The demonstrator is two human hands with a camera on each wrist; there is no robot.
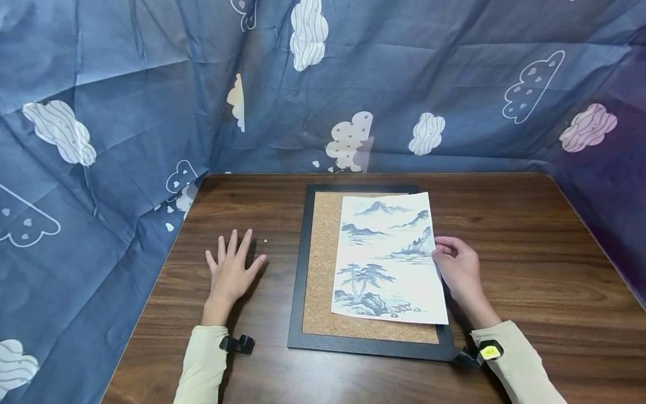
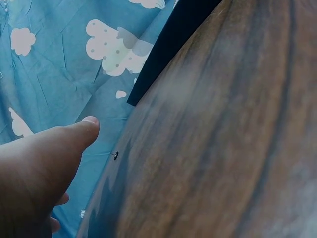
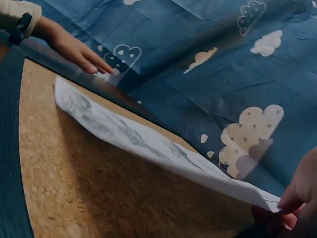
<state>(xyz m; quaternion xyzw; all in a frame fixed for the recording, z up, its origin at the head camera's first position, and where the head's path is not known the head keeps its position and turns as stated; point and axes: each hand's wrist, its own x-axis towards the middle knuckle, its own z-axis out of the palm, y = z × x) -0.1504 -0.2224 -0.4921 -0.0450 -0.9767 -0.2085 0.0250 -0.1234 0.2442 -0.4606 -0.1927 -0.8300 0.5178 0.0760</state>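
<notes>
A sheet of paper printed with an ink landscape is over a cork board with a black frame. My right hand pinches the sheet's right edge between thumb and fingers. In the right wrist view the sheet is raised off the cork on the near side and casts a shadow on it. To the left of the board, my left hand is spread flat at the table with straight fingers, holding nothing. Near its thumb lies a small thumbtack, seen with its pin sideways in the left wrist view.
The brown wooden table carries the board near its middle. A blue cloth with cloud prints hangs behind the table and along both sides. Each wrist wears a black strap with a camera.
</notes>
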